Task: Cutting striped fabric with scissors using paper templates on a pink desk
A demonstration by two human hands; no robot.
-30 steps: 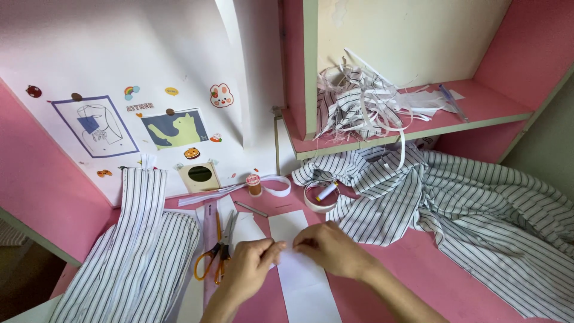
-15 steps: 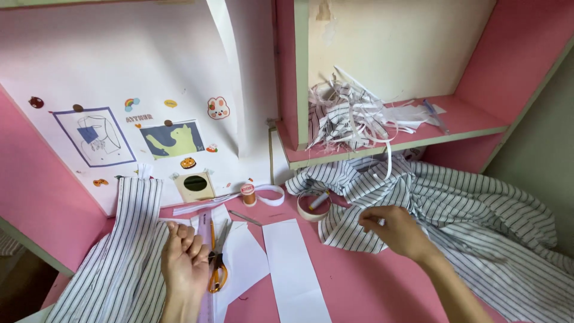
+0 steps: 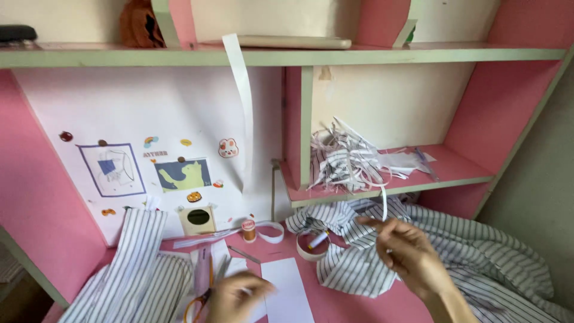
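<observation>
Right hand, at five o'clock, fingers pinched on a white paper strip hanging from the shredded pile on the shelf. Left hand, six o'clock, blurred; grip cannot be told, touching white paper on the table, beside orange-handled scissors.

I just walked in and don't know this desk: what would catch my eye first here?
Probably the pink desk and shelves, and the heap of paper strips on the low right shelf. Below it, the right hand is raised over striped cloth, pinching a strip. The left hand is blurred, low by orange-handled scissors.
</observation>
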